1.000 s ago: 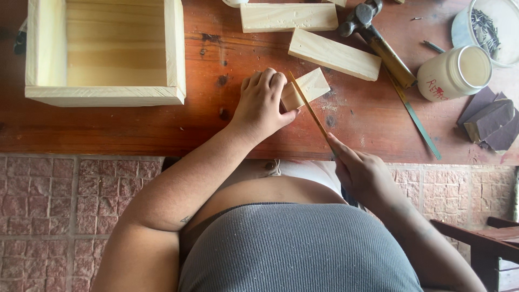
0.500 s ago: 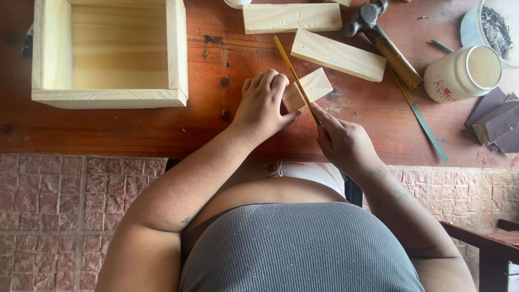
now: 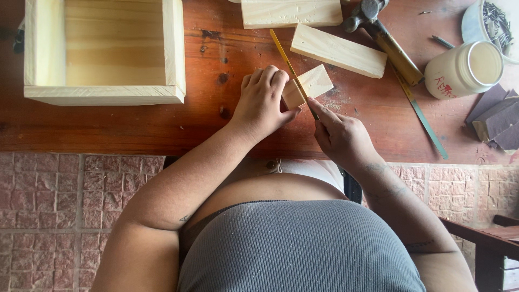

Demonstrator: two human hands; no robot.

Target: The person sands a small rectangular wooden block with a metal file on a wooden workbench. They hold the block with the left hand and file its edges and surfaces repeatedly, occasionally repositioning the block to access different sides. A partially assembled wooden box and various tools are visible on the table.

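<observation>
Small pale wood block lies on the reddish wooden counter, just below a longer plank. The left hand presses down on the block's left end, fingers curled over it and thumb stretched toward the right hand. The right hand pinches the lower end of a thin yellow-handled blade, which lies slantwise across the block's upper face. Compared with a second ago, the blade has been pushed well forward: its tip now reaches up past the block toward the second plank at the top edge, and the right hand has come up from the counter's near edge to just beside the block. The left hand and block have kept their place. Farther out, an open wooden box stands at the left; a hammer, a long flat file, a white jar and dark sanding blocks lie at the right.
</observation>
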